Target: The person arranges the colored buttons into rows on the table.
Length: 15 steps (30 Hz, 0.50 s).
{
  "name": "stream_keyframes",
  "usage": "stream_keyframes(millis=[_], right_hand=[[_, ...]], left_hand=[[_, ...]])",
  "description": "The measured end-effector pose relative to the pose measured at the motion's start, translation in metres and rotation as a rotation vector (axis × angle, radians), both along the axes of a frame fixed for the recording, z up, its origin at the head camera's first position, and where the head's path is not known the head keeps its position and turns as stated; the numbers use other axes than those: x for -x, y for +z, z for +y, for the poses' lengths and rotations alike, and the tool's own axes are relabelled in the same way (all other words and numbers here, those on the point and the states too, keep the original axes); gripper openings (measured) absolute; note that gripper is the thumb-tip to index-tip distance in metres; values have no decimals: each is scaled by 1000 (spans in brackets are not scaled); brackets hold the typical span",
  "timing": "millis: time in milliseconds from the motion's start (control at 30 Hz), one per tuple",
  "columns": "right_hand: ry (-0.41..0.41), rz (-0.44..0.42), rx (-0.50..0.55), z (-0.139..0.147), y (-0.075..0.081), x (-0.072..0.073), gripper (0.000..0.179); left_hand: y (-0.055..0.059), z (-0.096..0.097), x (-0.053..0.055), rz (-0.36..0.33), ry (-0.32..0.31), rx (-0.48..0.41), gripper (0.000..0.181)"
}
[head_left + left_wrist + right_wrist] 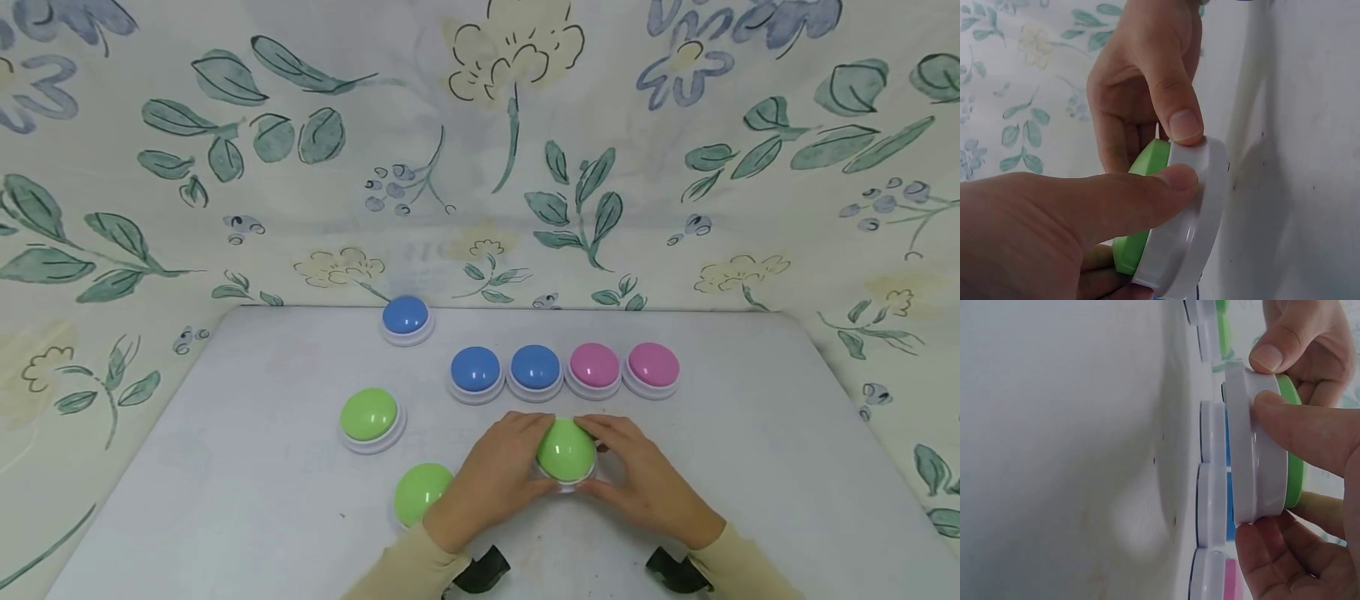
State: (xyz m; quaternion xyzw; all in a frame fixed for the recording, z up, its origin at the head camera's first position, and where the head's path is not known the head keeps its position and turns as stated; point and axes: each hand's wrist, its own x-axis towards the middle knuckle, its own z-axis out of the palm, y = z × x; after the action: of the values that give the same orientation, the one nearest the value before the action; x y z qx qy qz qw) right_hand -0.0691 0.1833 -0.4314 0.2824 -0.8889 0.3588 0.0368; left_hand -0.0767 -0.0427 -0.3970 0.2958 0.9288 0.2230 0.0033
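Both hands hold a green push button with a white round base (566, 450) between them, close over the white tabletop. My left hand (498, 471) grips its left side, with the thumb on the base wall in the left wrist view. The right hand (641, 475) grips the opposite side; its thumb (1272, 403) presses the white rim and its other fingers curl round the far side. A second green button (422, 493) is partly hidden behind the left wrist. Farther left stands a third green button (368, 415).
Beyond the hands, two blue buttons (475, 369) and two pink buttons (595, 365) stand side by side in a row. Another blue button (406, 315) sits near the table's back edge. A flower-patterned cloth (420, 242) rises behind the white table (247, 467).
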Motion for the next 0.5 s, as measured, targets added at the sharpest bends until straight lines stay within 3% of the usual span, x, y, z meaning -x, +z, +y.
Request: stream_keyframes(millis=[500], right_hand=[[-26,79,10,29,-3,-4,79]], left_hand=[[-4,30,0,75,-30,9,71]])
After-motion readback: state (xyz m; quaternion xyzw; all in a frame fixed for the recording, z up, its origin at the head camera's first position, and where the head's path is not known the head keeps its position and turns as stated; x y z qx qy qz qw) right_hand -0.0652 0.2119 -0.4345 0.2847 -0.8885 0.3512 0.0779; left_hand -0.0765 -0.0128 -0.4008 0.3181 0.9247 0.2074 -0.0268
